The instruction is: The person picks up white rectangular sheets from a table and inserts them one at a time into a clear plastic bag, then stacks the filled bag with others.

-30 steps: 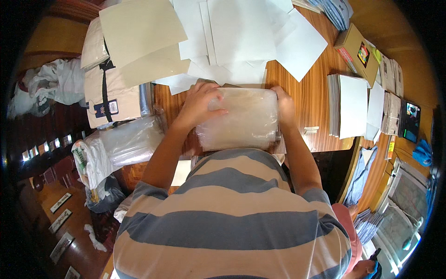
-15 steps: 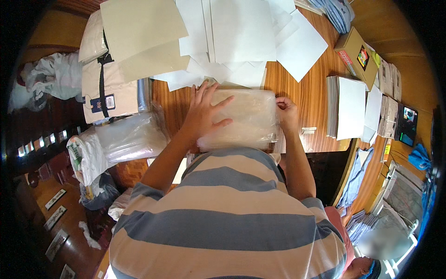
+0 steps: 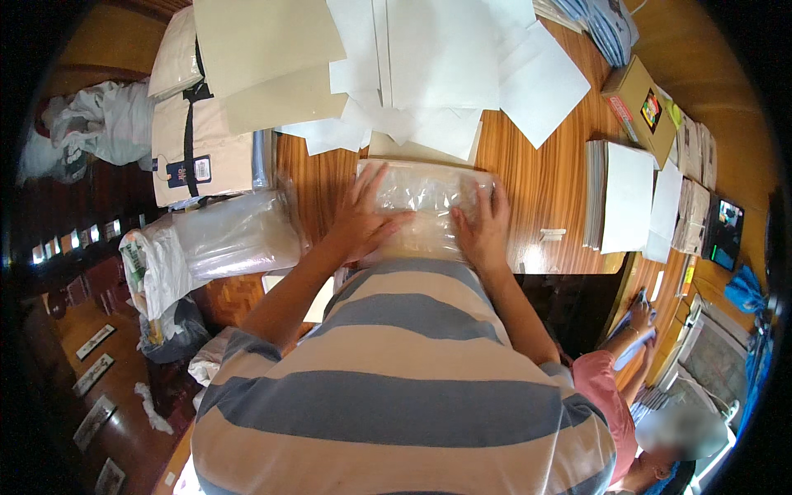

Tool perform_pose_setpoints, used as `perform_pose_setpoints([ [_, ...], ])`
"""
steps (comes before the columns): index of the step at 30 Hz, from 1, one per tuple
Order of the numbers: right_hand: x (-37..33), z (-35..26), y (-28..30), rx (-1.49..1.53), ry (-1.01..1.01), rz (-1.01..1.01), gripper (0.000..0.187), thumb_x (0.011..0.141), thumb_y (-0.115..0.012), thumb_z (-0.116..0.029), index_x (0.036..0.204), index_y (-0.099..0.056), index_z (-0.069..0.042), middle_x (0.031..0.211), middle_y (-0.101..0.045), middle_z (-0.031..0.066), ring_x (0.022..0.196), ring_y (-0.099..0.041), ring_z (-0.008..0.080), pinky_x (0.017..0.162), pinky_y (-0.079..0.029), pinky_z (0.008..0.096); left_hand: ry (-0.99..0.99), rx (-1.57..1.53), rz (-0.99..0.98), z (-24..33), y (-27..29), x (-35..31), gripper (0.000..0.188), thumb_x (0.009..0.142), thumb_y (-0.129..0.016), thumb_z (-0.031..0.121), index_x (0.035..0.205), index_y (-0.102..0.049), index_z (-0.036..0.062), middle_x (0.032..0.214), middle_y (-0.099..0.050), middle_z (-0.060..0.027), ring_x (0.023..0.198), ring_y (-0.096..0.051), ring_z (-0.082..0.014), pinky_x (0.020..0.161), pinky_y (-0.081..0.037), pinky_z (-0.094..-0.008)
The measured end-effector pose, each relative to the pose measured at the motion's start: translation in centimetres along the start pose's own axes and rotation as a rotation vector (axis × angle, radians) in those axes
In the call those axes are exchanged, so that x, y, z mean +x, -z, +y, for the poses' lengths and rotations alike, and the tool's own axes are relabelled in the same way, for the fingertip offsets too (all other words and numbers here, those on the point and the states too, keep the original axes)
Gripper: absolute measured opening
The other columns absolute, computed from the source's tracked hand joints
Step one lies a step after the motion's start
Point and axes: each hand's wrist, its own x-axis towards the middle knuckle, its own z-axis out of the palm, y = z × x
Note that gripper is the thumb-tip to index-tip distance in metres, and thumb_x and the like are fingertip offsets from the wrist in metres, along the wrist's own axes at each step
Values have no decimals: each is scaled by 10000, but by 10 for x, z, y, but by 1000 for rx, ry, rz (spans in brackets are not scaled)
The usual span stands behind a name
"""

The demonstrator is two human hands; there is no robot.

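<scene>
Close in front of me on the wooden table lies a flat, pale packet in clear plastic (image 3: pixel 429 191), its top shiny and wrinkled. My left hand (image 3: pixel 366 216) rests on the packet's left side, fingers spread. On its right side lies my right hand (image 3: pixel 483 221), with fingers apart and pointing away from me. Both palms seem to press the plastic flat. Left of my left forearm is a stack of clear plastic bags (image 3: pixel 239 235).
White sheets (image 3: pixel 441 58) and beige card (image 3: pixel 268 45) cover the table's far side. Folded beige garments (image 3: pixel 223 153) sit at left. A stack of boards (image 3: pixel 623 194) and a brown box (image 3: pixel 639 107) stand at right. Another person (image 3: pixel 606 375) handles blue cloth at lower right.
My right hand has moved from pinching the packet's right edge to lying open on its top. The other person's arms have come into view at lower right.
</scene>
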Motion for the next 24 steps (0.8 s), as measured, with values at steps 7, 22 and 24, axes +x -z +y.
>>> perform_pose_setpoints([
  [7,0,2,21,151,-596,-248,745,754,-899,-307,1282,-561,95,1164,-675,254,1042,-679,324,906,-548,390,698,-597,379,15,-20,-17,731,726,-893,256,1304,-559,-41,1466,-439,-273,1311,-494,-352,1071,-426,-444],
  [22,-34,11,4,1059,-522,-155,396,794,-819,19,1163,-680,-11,1101,-709,70,1008,-662,169,916,-538,333,629,-1029,221,0,-8,-28,637,745,-881,151,1286,-575,11,1194,-678,-133,1080,-656,-221,928,-541,-378],
  [24,-35,8,6,1076,-440,-127,372,804,-810,29,1149,-681,-17,1100,-707,59,1003,-659,168,929,-536,340,596,-1100,205,8,10,-27,654,755,-879,153,1307,-557,13,1207,-670,-129,1095,-651,-226,949,-537,-395],
])
